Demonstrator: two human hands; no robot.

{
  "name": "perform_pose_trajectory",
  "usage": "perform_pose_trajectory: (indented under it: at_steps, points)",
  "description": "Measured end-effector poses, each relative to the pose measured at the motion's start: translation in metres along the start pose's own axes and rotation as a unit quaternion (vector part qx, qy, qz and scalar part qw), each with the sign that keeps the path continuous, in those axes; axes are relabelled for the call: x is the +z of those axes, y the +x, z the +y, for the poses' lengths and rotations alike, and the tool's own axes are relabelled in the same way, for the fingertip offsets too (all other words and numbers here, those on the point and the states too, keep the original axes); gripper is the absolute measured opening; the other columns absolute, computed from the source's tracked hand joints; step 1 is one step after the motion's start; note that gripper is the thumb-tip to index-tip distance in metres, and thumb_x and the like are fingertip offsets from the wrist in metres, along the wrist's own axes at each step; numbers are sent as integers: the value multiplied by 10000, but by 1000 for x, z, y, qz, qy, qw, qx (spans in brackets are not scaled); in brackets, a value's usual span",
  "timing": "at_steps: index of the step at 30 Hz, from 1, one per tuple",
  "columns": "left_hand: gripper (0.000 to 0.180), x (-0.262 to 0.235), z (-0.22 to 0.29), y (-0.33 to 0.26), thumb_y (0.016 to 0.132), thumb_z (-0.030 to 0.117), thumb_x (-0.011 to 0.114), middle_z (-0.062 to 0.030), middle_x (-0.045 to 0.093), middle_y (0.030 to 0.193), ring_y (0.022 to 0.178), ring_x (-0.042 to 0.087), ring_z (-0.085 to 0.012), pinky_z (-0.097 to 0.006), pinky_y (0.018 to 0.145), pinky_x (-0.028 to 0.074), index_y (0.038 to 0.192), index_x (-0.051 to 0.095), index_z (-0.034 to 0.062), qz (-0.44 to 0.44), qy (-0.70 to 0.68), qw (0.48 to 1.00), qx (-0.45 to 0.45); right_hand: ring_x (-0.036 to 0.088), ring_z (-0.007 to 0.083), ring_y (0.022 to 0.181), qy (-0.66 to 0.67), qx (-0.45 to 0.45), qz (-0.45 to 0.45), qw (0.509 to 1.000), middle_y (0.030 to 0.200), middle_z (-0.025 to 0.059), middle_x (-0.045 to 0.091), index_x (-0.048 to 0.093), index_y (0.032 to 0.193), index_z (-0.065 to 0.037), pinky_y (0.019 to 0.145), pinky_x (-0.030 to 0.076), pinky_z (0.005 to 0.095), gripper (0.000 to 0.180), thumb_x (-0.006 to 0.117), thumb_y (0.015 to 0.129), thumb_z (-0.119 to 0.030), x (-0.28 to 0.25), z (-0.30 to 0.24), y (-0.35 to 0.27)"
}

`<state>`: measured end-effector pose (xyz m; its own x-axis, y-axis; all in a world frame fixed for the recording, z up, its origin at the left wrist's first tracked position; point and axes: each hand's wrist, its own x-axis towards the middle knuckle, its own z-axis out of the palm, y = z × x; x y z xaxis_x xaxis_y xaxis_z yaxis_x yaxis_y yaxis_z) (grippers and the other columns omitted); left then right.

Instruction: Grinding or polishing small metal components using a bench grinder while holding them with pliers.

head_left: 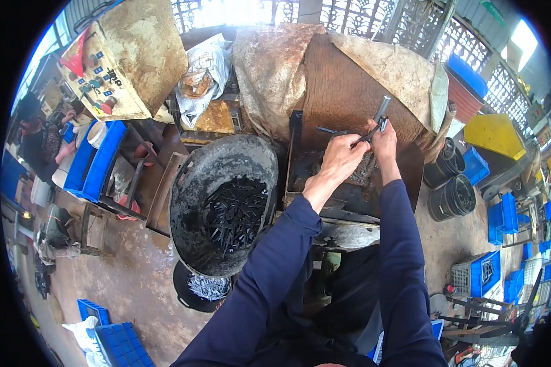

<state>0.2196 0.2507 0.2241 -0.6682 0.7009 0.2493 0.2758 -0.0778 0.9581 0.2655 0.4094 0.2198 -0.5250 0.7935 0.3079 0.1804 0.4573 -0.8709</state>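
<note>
I see both hands raised together in front of the rust-brown machine housing (349,79) that is draped with dirty cloth. My left hand (341,158) is pinched shut on a thin dark metal piece (365,137) — thumb and fingers closed around its near end. My right hand (384,139) sits just beside it, touching or nearly touching, and is closed around a grey metal bar (382,111) that sticks up and slightly away from its knuckles. The thin piece runs from the left fingers toward the right hand; whether its far end touches the bar I cannot tell.

Just below both hands lies the machine's dark feed tray (355,183), with a rough clump of small parts under the left wrist. Down and to the left of the left hand stands a big blackened round pan (193,183) holding a heap of dark nails or pins (234,214) — well apart from the fingers. Under that pan, further toward me, a smaller black bowl (187,293) holds shinier pieces. Far left of the left hand is a worn control box (128,55) with coloured buttons, and beneath it blue crates (98,162). To the right of the right hand, near the floor, stand black buckets (453,196).
</note>
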Motion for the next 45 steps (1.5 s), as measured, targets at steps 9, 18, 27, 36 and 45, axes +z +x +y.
perform_pose_trajectory:
  at_steps: [9,18,27,36,45]
  points:
    - [266,-24,1,-1,879,259,671,-68,563,628,597,510,-147,-335,567,414,874,702,-6,71,40,997,-15,576,109,576,143,85,-70,984,786,10,642,644,1039,-55,405,474,260,245,713,904,-248,-34,-10,-51]
    - [314,-20,-19,-4,896,314,615,-226,671,822,834,673,-398,-452,728,505,932,708,17,17,121,992,16,621,119,701,46,51,-317,946,1061,52,671,644,1098,-40,531,523,267,288,756,851,-139,-95,-32,-143]
    - [304,-22,-43,1,891,316,645,-233,657,842,829,651,-397,-445,719,495,928,705,21,-84,342,936,-9,645,330,1045,-168,-220,-352,894,1085,134,683,663,1096,-64,892,517,387,337,721,764,-66,-95,9,-196]
    - [257,-24,-71,6,890,271,647,-220,673,865,895,675,-370,-444,748,502,974,719,38,-202,356,912,-36,645,138,763,2,86,-360,929,1029,80,697,656,1070,-20,565,540,297,190,651,886,-69,-100,-5,-161]
    - [255,-9,-95,0,903,274,616,-156,707,1014,1015,648,-358,-444,844,505,1068,719,109,-133,346,928,-45,447,60,541,266,237,-137,924,957,95,683,612,1117,-26,494,485,271,221,616,967,-188,-79,-5,-122]
